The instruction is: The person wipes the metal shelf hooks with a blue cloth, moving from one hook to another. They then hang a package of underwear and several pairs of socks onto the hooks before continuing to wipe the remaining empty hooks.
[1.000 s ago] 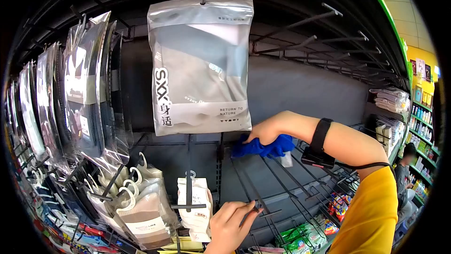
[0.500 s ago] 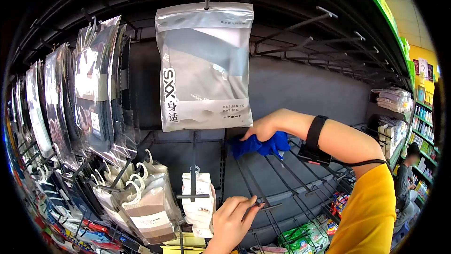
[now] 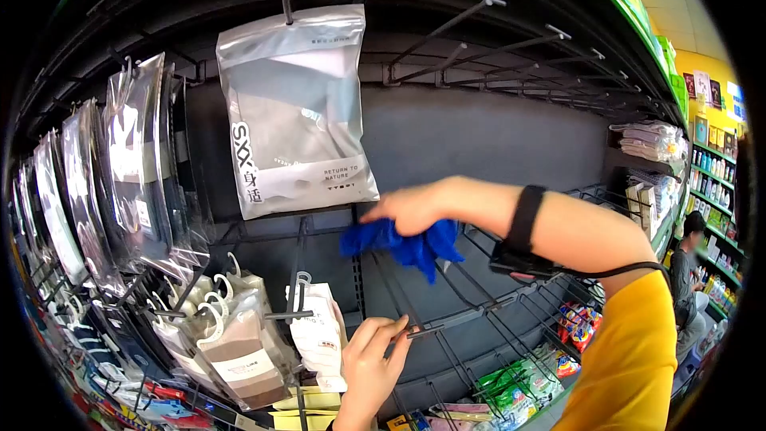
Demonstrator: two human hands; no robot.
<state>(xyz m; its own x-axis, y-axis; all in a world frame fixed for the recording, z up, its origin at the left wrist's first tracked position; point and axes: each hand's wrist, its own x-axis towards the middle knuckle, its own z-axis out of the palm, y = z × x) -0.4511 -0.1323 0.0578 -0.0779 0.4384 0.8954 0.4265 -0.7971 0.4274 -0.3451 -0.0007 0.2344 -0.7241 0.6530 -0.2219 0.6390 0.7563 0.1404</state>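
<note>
My right hand [image 3: 413, 206] is closed over a blue cloth [image 3: 399, 246], palm down, at the back part of the metal display hooks. The cloth is bunched, with a loose corner hanging below the hand. Lower down, my left hand [image 3: 377, 355] pinches the front end of a hook rod [image 3: 412, 330] between thumb and fingers. Just left of that hand hangs a white packaged item [image 3: 319, 335] on its own hook. A large translucent zip bag [image 3: 295, 112] with grey fabric inside hangs above and left of my right hand.
Clear-wrapped packs [image 3: 136, 152] and sock packs on white hangers [image 3: 247, 351] fill the left side. Bare hooks [image 3: 479, 2] jut out at upper right. Green packages [image 3: 511, 387] lie below. A person [image 3: 690, 271] is at far right, near stocked shelves [image 3: 714, 200].
The whole view has shifted, so the rack appears further left. The blue cloth has changed shape, its corner hanging lower beneath my right hand. My left hand stays at the rod end.
</note>
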